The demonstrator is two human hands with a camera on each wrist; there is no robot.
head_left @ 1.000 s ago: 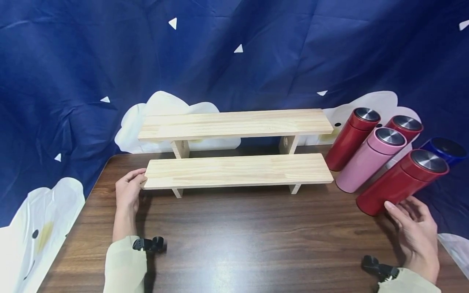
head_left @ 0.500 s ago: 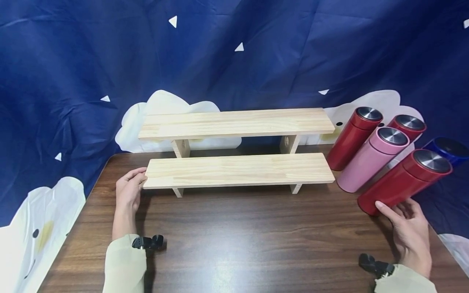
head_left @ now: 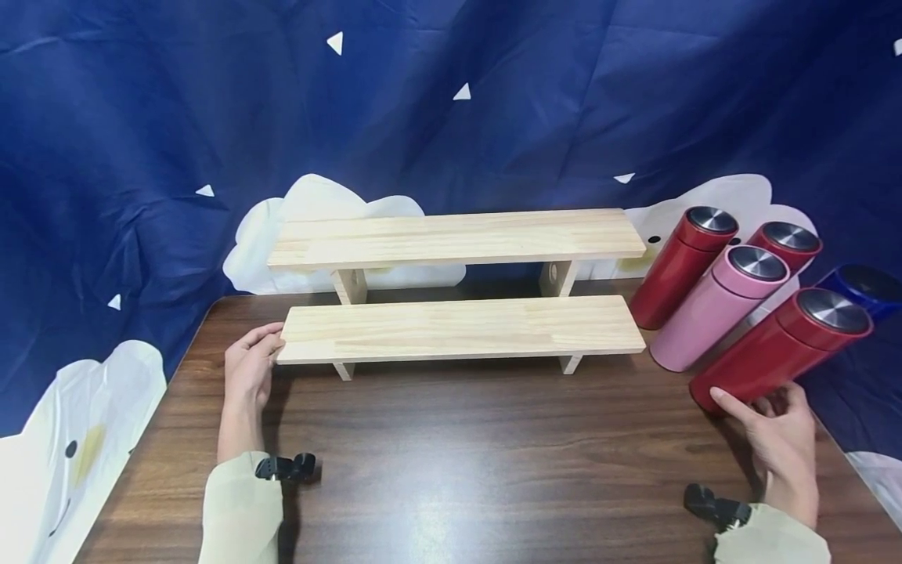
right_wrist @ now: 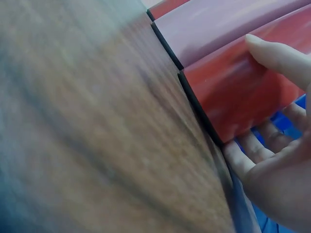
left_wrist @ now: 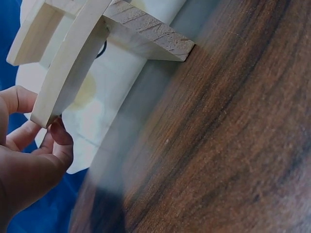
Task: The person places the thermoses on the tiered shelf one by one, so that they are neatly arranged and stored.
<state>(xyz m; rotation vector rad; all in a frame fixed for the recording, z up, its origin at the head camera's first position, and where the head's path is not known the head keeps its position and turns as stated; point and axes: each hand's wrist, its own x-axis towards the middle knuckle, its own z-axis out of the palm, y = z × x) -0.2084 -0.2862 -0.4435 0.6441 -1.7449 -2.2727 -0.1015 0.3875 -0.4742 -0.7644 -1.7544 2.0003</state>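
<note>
A two-tier wooden shelf (head_left: 458,329) stands on the brown table. My left hand (head_left: 247,372) pinches the left end of its lower board; in the left wrist view the fingers (left_wrist: 60,141) curl under the board's corner (left_wrist: 46,114). At the right, my right hand (head_left: 782,446) grips the base of the front red thermos (head_left: 768,360). The right wrist view shows the thumb (right_wrist: 277,56) lying across its red side (right_wrist: 228,87) and the other fingers around its far side. The thermos stands upright, its dark base at the table.
Beside the gripped thermos stand a pink thermos (head_left: 719,313), a red thermos (head_left: 680,270) close to the shelf's right end, another red one (head_left: 788,243) behind, and a blue one (head_left: 860,290) at the far right. A blue curtain (head_left: 451,102) hangs behind the table (head_left: 493,454).
My right hand has slid left along the base of the front red thermos, its thumb reaching further across it. The left hand and the shelf have stayed put.
</note>
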